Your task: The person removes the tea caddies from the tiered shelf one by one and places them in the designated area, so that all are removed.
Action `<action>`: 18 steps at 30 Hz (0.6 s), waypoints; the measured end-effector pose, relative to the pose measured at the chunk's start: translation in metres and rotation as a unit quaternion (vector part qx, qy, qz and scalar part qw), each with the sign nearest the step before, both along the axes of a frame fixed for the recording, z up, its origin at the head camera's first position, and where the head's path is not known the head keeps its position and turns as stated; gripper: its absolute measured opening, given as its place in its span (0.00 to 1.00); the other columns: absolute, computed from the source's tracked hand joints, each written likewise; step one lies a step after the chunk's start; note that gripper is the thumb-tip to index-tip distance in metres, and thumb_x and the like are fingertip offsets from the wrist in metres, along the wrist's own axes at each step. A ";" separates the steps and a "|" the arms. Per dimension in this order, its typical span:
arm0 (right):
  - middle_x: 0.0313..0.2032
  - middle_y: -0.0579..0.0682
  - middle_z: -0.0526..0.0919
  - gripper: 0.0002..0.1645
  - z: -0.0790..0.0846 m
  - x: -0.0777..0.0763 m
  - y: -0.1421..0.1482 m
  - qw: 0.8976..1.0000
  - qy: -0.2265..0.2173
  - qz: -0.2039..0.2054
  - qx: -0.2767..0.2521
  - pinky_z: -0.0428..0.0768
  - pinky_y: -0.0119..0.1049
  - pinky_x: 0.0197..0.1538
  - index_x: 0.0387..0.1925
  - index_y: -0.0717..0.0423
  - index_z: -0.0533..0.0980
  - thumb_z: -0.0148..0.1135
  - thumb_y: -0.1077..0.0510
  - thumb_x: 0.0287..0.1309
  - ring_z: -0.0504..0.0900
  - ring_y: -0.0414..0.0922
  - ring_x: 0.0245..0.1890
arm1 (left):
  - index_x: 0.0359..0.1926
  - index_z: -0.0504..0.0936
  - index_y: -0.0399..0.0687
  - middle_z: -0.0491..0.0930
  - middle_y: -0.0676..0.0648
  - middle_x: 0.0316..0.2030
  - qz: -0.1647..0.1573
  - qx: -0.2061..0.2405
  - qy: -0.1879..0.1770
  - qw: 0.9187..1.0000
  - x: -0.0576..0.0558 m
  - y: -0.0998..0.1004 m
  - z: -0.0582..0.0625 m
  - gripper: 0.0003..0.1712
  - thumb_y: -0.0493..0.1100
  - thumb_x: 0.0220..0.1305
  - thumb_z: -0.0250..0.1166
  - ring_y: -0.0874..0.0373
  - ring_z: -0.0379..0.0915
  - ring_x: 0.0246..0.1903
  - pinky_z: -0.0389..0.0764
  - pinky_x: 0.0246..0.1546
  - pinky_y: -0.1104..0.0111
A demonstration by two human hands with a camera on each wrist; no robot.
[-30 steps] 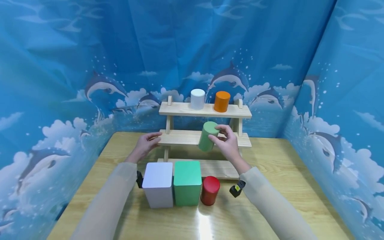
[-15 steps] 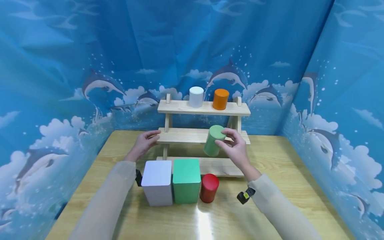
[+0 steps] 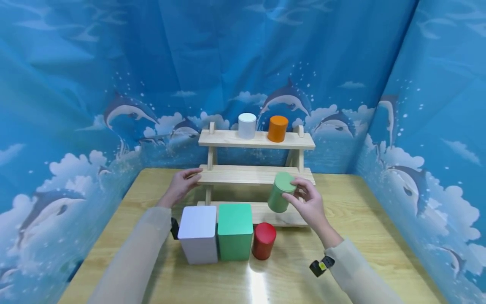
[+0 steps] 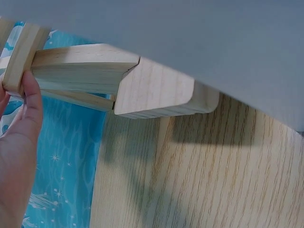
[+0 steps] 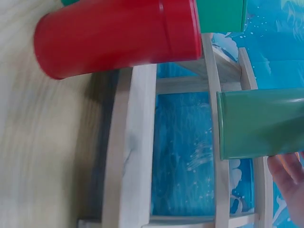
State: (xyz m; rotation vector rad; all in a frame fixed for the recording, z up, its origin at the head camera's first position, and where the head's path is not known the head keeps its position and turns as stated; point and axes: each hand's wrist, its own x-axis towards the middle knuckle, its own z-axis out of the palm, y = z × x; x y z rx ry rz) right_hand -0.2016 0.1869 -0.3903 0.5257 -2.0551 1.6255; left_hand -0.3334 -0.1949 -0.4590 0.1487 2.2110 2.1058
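Observation:
My right hand [image 3: 309, 202] grips a light green cylindrical canister [image 3: 279, 196] by its upper right side, thumb in front. The canister tilts a little and hangs in front of the lower tier of the wooden display shelf [image 3: 250, 174]. Seen from the right wrist, the fingers [image 5: 287, 175] lie along the side of the green canister [image 5: 263, 123]. My left hand [image 3: 182, 185] holds the left end of the middle shelf board. The left wrist view has its thumb and fingers pinching that board [image 4: 23, 59].
On the top tier stand a white canister [image 3: 247, 126] and an orange canister [image 3: 277, 129]. A white box [image 3: 198, 236], a green box [image 3: 235, 232] and a red canister [image 3: 263, 241] stand on the table [image 3: 288, 274] before the shelf. A dolphin-print curtain [image 3: 243, 55] hangs behind.
My right hand has carried the green canister rightward and down, from in front of the middle tier to before the lower one. The left hand stays on the middle board.

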 end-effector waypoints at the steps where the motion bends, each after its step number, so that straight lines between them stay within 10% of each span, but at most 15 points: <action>1: 0.49 0.66 0.74 0.21 -0.002 0.002 0.002 1.000 0.002 -0.001 0.000 0.80 0.31 0.43 0.43 0.73 0.71 0.66 0.76 0.45 0.77 0.39 0.43 | 0.61 0.71 0.39 0.67 0.41 0.60 0.002 0.000 -0.001 1.000 0.000 0.000 0.000 0.26 0.45 0.64 0.60 0.51 0.70 0.53 0.79 0.47 0.67; 18: 0.47 0.68 0.73 0.24 -0.040 0.019 0.033 0.999 0.037 0.001 0.003 0.80 0.28 0.42 0.43 0.73 0.72 0.65 0.82 0.39 0.77 0.37 0.46 | 0.61 0.70 0.39 0.66 0.41 0.61 0.005 -0.003 -0.007 1.000 0.000 0.001 0.001 0.25 0.44 0.65 0.59 0.51 0.69 0.54 0.78 0.47 0.68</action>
